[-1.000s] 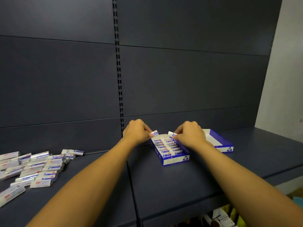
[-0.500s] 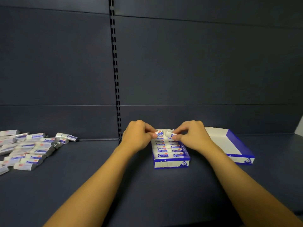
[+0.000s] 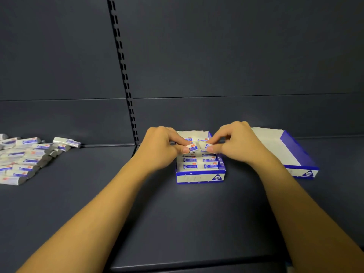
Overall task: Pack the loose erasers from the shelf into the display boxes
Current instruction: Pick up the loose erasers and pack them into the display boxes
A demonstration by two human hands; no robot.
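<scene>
A blue-and-white display box (image 3: 200,178) stands on the dark shelf at centre, holding two rows of wrapped erasers (image 3: 199,163). Over its middle, my left hand (image 3: 160,146) pinches one white eraser with a blue label (image 3: 192,148). My right hand (image 3: 234,141) pinches a second eraser (image 3: 205,145) right beside it, the two erasers nearly touching. A pile of loose erasers (image 3: 25,158) lies on the shelf at far left. A second display box (image 3: 291,152) sits to the right, behind my right wrist, and shows no erasers.
The shelf's back wall rises just behind the boxes, with a slotted upright (image 3: 126,75) running down to the left of my left hand. The shelf's front edge (image 3: 197,266) runs along the bottom of the view.
The view has tilted down and closed in on the shelf. Both hands with their erasers have drawn together and moved from the box's far end toward its middle.
</scene>
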